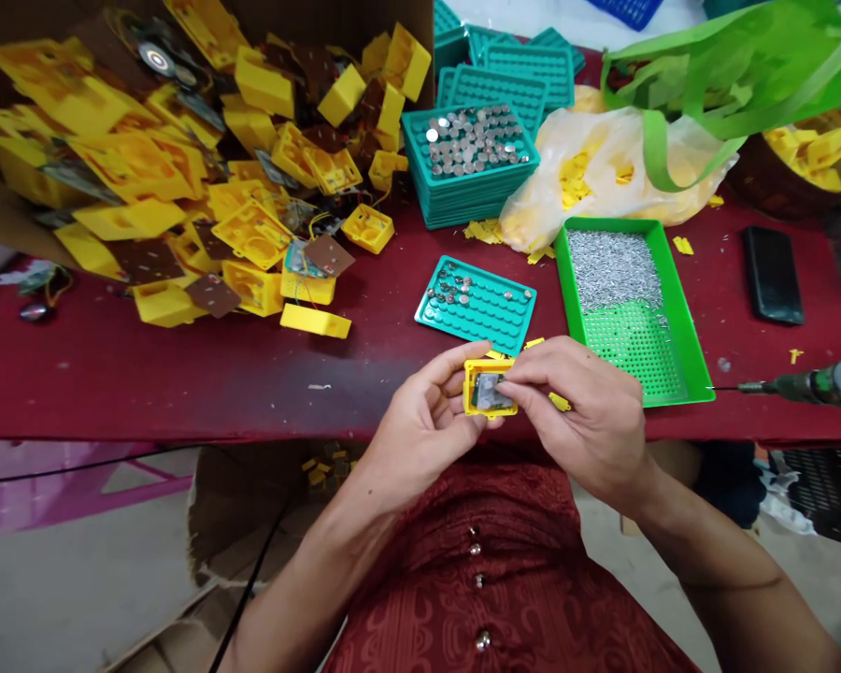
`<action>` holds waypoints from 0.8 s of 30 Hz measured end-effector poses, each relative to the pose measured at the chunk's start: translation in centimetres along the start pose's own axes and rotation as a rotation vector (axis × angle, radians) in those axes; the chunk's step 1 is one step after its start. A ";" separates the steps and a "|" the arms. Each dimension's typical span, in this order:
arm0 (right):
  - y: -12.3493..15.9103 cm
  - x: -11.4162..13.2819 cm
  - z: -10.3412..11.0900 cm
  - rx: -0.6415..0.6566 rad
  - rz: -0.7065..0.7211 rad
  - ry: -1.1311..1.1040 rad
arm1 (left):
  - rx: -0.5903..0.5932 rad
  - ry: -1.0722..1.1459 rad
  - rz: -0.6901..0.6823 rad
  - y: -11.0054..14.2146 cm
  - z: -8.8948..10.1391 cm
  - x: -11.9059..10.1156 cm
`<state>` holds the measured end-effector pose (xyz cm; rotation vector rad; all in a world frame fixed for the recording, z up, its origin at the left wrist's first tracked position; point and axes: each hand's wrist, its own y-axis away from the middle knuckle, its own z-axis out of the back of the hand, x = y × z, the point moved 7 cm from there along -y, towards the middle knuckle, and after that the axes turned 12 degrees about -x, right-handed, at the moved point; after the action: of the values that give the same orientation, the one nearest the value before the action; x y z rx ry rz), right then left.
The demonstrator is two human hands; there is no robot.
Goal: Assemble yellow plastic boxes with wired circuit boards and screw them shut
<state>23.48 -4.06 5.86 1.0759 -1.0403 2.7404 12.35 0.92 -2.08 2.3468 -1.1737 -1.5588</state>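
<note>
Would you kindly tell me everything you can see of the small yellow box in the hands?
The yellow box is small, rectangular and looks like hard plastic, with small projections at its rim. Its open side faces the camera, showing a greyish piece and a bit of green inside. The left hand grips it near the front edge of the red table; the right hand's fingertips reach over its right side, hiding part of it.

Looks forward and down from the wearer's head, past a dark red garment (477, 579) at the bottom; sits near the left hand (424, 411) and right hand (592, 411), yet takes in the surface (385, 365) broadly, with floor (49, 598) at lower left.
</note>
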 end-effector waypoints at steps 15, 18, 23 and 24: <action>0.7 0.5 -0.4 0.076 0.141 0.152 | -0.088 -0.039 -0.035 -0.2 0.8 0.3; 1.1 -0.2 -0.6 0.035 0.087 0.123 | -0.096 -0.020 -0.026 -0.3 0.9 0.7; 1.6 -0.9 -1.2 0.035 -0.042 0.043 | -0.141 -0.071 -0.059 -0.3 1.0 0.5; 1.7 -0.9 -1.0 0.029 -0.046 0.045 | -0.142 -0.082 -0.053 -0.4 0.9 0.6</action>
<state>23.10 -4.62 3.77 1.0240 -0.9599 2.7381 11.90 1.13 -3.11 2.2614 -0.9867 -1.7094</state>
